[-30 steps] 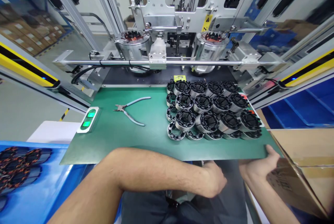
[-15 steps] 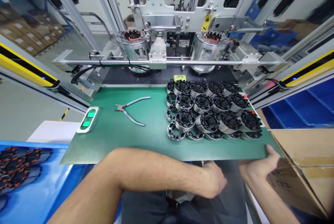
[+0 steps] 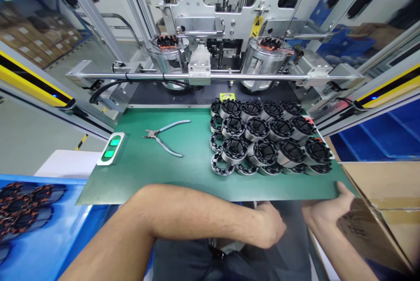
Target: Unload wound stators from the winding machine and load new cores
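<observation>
My left hand (image 3: 271,225) is closed below the front edge of the green tabletop (image 3: 193,180), its forearm crossing in front of me. Its fingertips are hidden, and I cannot make out what they hold. At the right front corner, my right hand (image 3: 328,208) grips the tabletop's edge, thumb on top and the other fingers out of sight underneath. Rows of motor stators (image 3: 262,152) with black insulators stand stacked on the right half of the tabletop, nearest my right hand. Side cutters (image 3: 167,137) with grey-blue handles lie spread on the left half.
A two-button green switch box (image 3: 112,149) sits at the left edge. Behind stands a machine with two metal cylinders (image 3: 170,60), each topped by a stator with copper windings. A blue bin (image 3: 65,224) of wound stators is at lower left, a cardboard box (image 3: 387,180) at right.
The view has shifted slightly, and the machine's striped bar appears a little further left. Both hands keep nearly the same positions; the stators and side cutters lie as before.
</observation>
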Tool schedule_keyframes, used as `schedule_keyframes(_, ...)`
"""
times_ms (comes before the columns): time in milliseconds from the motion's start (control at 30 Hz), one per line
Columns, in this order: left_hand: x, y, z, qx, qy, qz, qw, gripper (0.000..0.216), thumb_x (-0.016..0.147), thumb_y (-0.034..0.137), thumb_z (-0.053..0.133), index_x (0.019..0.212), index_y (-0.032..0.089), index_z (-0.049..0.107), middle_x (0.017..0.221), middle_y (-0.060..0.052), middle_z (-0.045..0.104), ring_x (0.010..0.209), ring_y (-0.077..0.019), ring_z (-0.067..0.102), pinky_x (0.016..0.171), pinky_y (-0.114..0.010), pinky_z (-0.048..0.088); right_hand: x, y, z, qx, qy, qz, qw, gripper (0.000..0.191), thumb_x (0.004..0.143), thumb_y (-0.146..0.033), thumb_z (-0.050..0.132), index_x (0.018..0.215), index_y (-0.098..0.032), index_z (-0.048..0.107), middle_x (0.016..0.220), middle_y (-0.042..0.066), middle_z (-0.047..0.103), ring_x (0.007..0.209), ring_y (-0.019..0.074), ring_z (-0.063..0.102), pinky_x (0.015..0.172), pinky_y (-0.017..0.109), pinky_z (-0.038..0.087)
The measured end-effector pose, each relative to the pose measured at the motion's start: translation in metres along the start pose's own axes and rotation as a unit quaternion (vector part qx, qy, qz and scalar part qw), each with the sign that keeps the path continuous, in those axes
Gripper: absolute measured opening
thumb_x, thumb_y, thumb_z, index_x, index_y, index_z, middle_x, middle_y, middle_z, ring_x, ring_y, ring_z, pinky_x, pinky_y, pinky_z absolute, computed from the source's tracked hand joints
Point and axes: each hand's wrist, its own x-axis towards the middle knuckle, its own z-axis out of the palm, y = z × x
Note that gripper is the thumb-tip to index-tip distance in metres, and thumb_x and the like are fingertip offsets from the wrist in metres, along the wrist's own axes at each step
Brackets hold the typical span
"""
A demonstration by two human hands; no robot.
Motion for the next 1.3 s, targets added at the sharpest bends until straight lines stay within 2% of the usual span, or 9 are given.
schedule_keyframes(133, 0.001, 0.000, 0.002, 0.006, 0.005, 0.000, 1.000, 0.032, 0.089, 0.024, 0.079, 0.119, 0.022, 0.091, 0.118, -0.019, 0.089, 0.094, -0.0314, 0.081, 0.083, -0.050, 0.066, -0.002, -0.001, 0.002, -0.003, -0.008, 0.004, 1.000, 0.022, 0.079, -0.038, 0.066, 0.095, -0.024, 0.072, 0.108, 0.004, 0.079, 0.101, 0.0273, 0.081, 0.072, 0.036, 0.076)
schedule_keyframes(300, 0.000, 0.000, 0.002, 0.005, -0.002, 0.003, 1.000, 0.036, 0.091, 0.023, 0.077, 0.124, 0.020, 0.090, 0.123, -0.021, 0.089, 0.104, -0.0342, 0.084, 0.083, -0.050, 0.070, -0.001, -0.001, 0.002, -0.017, -0.009, -0.004, 1.000, 0.019, 0.081, -0.038, 0.063, 0.091, -0.025, 0.072, 0.105, 0.003, 0.079, 0.103, 0.0261, 0.080, 0.071, 0.035, 0.076)
schedule_keyframes(433, -0.001, 0.000, 0.000, 0.010, -0.027, 0.006, 1.000, 0.039, 0.096, 0.023, 0.072, 0.131, 0.019, 0.088, 0.135, -0.022, 0.087, 0.113, -0.0356, 0.084, 0.088, -0.053, 0.071, 0.000, -0.001, 0.002, -0.009, -0.003, 0.003, 1.000, 0.018, 0.082, -0.036, 0.062, 0.092, -0.025, 0.071, 0.104, 0.003, 0.079, 0.100, 0.0252, 0.080, 0.070, 0.034, 0.075)
schedule_keyframes(633, -0.003, -0.001, -0.001, -0.007, -0.006, -0.002, 1.000, 0.039, 0.090, 0.022, 0.078, 0.127, 0.021, 0.089, 0.131, -0.021, 0.088, 0.113, -0.0368, 0.083, 0.092, -0.055, 0.071, -0.001, 0.000, 0.003, 0.000, -0.002, 0.000, 1.000, 0.016, 0.085, -0.035, 0.059, 0.091, -0.024, 0.070, 0.105, 0.003, 0.078, 0.098, 0.0241, 0.079, 0.071, 0.034, 0.075)
schedule_keyframes(833, -0.005, -0.001, -0.007, 0.006, -0.035, 0.012, 0.999, 0.042, 0.097, 0.021, 0.070, 0.136, 0.017, 0.086, 0.140, -0.023, 0.085, 0.117, -0.0371, 0.083, 0.093, -0.056, 0.070, 0.002, 0.002, -0.001, -0.001, -0.006, -0.014, 1.000, 0.017, 0.084, -0.035, 0.062, 0.092, -0.023, 0.072, 0.103, 0.005, 0.079, 0.102, 0.0254, 0.079, 0.072, 0.032, 0.075)
schedule_keyframes(933, -0.005, -0.001, -0.008, 0.013, -0.033, 0.014, 0.999, 0.041, 0.096, 0.021, 0.071, 0.134, 0.018, 0.087, 0.137, -0.022, 0.086, 0.114, -0.0356, 0.083, 0.092, -0.055, 0.071, 0.004, 0.002, -0.004, -0.003, -0.002, -0.008, 1.000, 0.019, 0.082, -0.036, 0.065, 0.094, -0.023, 0.074, 0.105, 0.004, 0.079, 0.104, 0.0248, 0.080, 0.071, 0.029, 0.074)
schedule_keyframes(1067, -0.003, 0.000, -0.005, 0.009, -0.006, 0.003, 1.000, 0.035, 0.093, 0.020, 0.076, 0.124, 0.020, 0.090, 0.126, -0.022, 0.088, 0.104, -0.0347, 0.084, 0.086, -0.052, 0.072, 0.005, 0.003, -0.006, -0.017, -0.010, -0.001, 1.000, 0.021, 0.084, -0.038, 0.064, 0.096, -0.026, 0.075, 0.111, 0.002, 0.080, 0.105, 0.0253, 0.080, 0.071, 0.034, 0.075)
schedule_keyframes(1167, -0.003, 0.000, -0.004, 0.011, -0.009, 0.005, 1.000, 0.035, 0.093, 0.020, 0.075, 0.125, 0.019, 0.090, 0.128, -0.022, 0.088, 0.104, -0.0349, 0.084, 0.083, -0.051, 0.072, 0.004, 0.003, -0.005, -0.031, -0.015, -0.015, 0.999, 0.022, 0.083, -0.040, 0.065, 0.095, -0.026, 0.076, 0.110, 0.002, 0.080, 0.110, 0.0265, 0.079, 0.074, 0.036, 0.076)
schedule_keyframes(1300, -0.003, 0.000, -0.004, 0.010, -0.019, 0.013, 1.000, 0.037, 0.095, 0.021, 0.074, 0.129, 0.019, 0.089, 0.131, -0.022, 0.087, 0.106, -0.0345, 0.084, 0.083, -0.049, 0.071, -0.001, 0.003, -0.003, -0.045, -0.032, -0.043, 0.998, 0.028, 0.081, -0.044, 0.069, 0.097, -0.023, 0.077, 0.112, 0.003, 0.080, 0.118, 0.0271, 0.077, 0.087, 0.036, 0.075)
